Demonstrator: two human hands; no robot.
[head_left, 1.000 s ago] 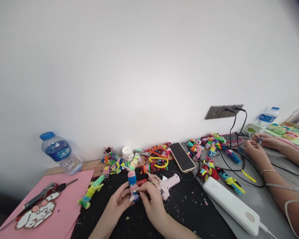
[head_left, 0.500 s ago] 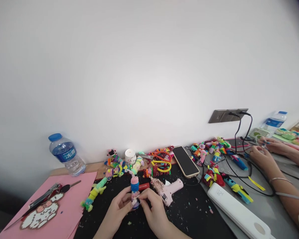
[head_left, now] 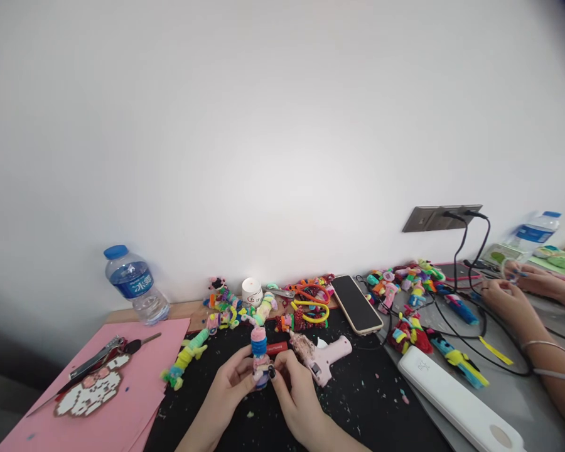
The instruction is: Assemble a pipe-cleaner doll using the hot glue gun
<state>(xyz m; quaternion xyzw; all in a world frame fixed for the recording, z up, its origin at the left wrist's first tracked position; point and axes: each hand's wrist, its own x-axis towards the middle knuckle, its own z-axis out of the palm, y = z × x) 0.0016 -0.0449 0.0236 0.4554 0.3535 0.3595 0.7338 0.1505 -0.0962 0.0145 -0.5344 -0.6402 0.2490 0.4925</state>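
Observation:
Upright between my hands is a small pipe-cleaner figure (head_left: pixel 259 345), banded pink and blue. My left hand (head_left: pixel 230 383) is closed around its left side, thumb at the lower part. From the right, my right hand (head_left: pixel 297 384) pinches at the figure's lower part, its dark-nailed thumb against it. The fingers hide much of the figure's base. Just behind lies a red box-like piece (head_left: pixel 277 349). To the right of my right hand, a pink glue gun (head_left: pixel 328 358) rests on the black mat (head_left: pixel 358 402).
Pink sheets (head_left: pixel 136 376) at left hold scissors (head_left: pixel 87 364) and a pixel-pattern piece (head_left: pixel 91 392). A water bottle (head_left: pixel 136 285), white cup (head_left: pixel 252 292), phone (head_left: pixel 356 304) and fuzzy figures stand behind. At right are a white device (head_left: pixel 456 398), cables and a co-worker's hands (head_left: pixel 508 295).
The whole scene has shifted slightly right as the camera turned left. Both hands still hold the figure; my right thumb has turned so its dark nail shows more.

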